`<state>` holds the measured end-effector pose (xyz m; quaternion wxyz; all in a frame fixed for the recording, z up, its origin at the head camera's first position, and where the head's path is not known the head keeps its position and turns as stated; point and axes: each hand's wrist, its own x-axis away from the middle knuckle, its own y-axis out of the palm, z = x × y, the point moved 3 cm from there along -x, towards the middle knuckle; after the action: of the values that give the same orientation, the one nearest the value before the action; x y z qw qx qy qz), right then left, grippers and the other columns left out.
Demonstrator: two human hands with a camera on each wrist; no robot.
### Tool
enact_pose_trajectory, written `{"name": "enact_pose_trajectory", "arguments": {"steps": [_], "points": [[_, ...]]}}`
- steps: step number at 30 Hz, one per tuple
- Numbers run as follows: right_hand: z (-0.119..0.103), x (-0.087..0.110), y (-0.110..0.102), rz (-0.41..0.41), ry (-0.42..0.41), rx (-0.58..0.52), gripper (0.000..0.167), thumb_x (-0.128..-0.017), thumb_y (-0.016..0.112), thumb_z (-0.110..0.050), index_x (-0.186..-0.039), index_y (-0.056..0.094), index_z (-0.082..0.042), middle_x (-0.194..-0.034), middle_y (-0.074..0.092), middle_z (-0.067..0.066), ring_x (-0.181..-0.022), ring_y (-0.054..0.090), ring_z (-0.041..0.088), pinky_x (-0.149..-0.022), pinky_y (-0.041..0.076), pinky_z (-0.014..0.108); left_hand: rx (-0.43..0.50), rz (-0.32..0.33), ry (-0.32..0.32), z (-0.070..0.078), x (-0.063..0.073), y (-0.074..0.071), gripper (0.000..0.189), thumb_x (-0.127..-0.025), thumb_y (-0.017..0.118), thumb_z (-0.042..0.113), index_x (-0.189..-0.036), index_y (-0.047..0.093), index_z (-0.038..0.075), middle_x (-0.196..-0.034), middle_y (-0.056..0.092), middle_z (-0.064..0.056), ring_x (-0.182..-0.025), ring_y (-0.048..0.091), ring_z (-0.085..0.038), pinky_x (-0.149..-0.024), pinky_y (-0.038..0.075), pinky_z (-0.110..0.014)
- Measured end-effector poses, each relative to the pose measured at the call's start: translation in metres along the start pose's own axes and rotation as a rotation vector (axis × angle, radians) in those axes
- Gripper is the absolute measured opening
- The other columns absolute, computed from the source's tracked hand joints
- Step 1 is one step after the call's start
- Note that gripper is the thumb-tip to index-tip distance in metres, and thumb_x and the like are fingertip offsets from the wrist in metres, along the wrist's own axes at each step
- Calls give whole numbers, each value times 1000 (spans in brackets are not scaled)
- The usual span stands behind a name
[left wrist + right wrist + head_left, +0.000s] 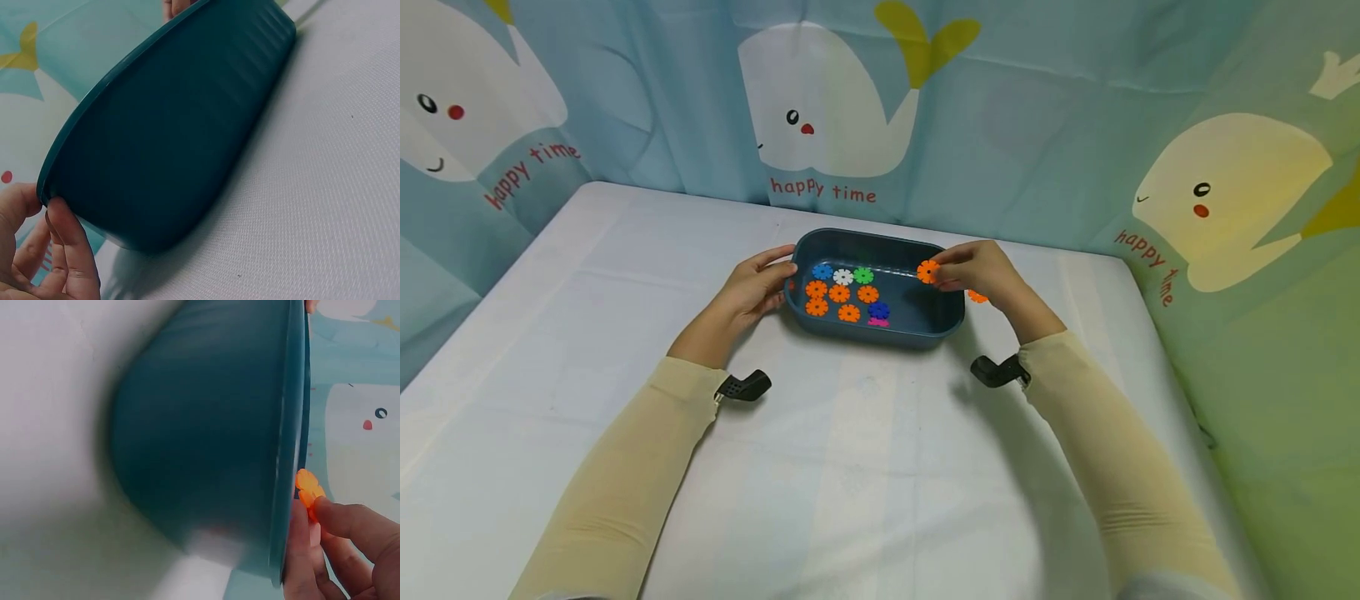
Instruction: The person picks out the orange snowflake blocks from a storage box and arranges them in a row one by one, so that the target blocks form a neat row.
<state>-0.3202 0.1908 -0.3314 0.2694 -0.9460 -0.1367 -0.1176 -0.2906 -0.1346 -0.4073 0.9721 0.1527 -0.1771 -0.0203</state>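
"Beige sleeves (pixel 602 492) reach in over the white table (pixel 850 467). What is the left hand (pixel 745 287) doing?"

"Pinching the rim of the blue tub (pixel 872 337) at its left end."

"And the right hand (pixel 985 271)?"

"Its thumb and fingers grip an orange disc (pixel 927 272) above the tub's right end."

"Where are the other discs (pixel 838 293)?"

"Mostly inside, toward the left: orange, blue, white, green, pink. Another orange piece (pixel 977 296) lies outside, just beyond the tub's right end, partly hidden by the right hand."
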Motion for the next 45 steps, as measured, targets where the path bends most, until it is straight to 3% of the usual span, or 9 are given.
{"name": "enact_pose_trajectory", "arguments": {"steps": [3,8,23,29,39,45], "points": [[0,2,-5,1,-2,-4,35,-96,64,-7,-128,60,6,-115,69,16,-85,72,11,-91,55,34,-1,0,-1,0,0,0,52,-97,63,11,-146,48,17,-125,60,-6,-78,66,-8,-56,52,-17],[-1,4,-11,10,3,11,35,-97,63,-9,-129,59,6,-119,66,19,-89,72,16,-88,56,32,-10,4,-4,1,0,1,52,-97,63,12,-146,48,17,-128,59,-8,-77,66,-8,-56,52,-17],[8,12,-22,16,-37,18,35,-96,62,-9,-126,59,9,-98,73,4,-80,70,8,-81,58,25,-37,9,-13,-2,1,-1,52,-97,64,14,-146,48,18,-117,62,-3,-74,63,-7,-54,49,-16],[11,12,-26,19,-49,40,34,-96,63,-12,-125,61,6,-98,74,3,-81,70,7,-78,57,21,-38,7,-10,-3,1,-2,53,-96,64,15,-146,48,18,-116,63,-3,-74,64,-7,-54,50,-16],[10,13,-29,26,-47,45,34,-96,64,-12,-124,61,7,-96,75,2,-84,72,11,-80,58,24,-30,5,1,-2,0,-1,52,-97,62,13,-147,47,18,-129,57,-6,-78,63,-7,-58,51,-17],[11,13,-30,30,-63,38,33,-96,63,-10,-123,61,8,-95,74,2,-81,71,9,-78,58,22,-33,5,-2,-1,-1,-1,52,-97,63,14,-146,48,18,-124,60,-5,-80,64,-8,-58,51,-17]]}}
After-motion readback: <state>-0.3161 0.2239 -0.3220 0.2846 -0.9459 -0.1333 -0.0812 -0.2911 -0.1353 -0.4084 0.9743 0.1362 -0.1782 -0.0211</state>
